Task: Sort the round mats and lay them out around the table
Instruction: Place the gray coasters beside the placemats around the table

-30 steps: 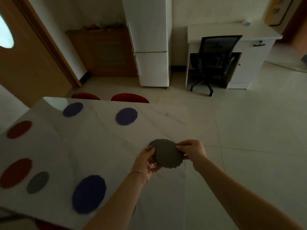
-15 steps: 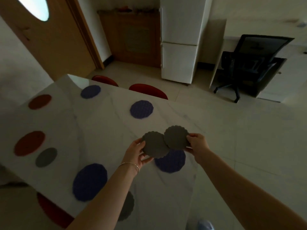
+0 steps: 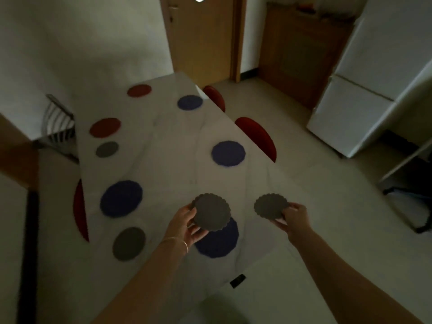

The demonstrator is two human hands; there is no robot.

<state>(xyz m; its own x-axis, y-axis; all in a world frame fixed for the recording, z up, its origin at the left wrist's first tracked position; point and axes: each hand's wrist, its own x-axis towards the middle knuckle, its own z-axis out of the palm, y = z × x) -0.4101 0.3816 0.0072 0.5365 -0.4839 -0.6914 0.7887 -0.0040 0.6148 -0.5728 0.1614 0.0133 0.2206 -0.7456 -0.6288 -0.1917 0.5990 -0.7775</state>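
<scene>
Both hands had drawn apart: left hand (image 3: 187, 226) gripped a grey mat stack (image 3: 211, 211), right hand (image 3: 295, 217) at 3 o'clock pinched 1 grey mat (image 3: 270, 205), ready to be placed on the table (image 3: 173, 160).

Dim light is falling on pale floor tiles (image 3: 304, 183). A wooden door (image 3: 201, 38) is standing at twelve o'clock, a white fridge (image 3: 364, 108) at two, red chairs (image 3: 256, 136) tucking beside the marble table (image 3: 177, 141).
</scene>
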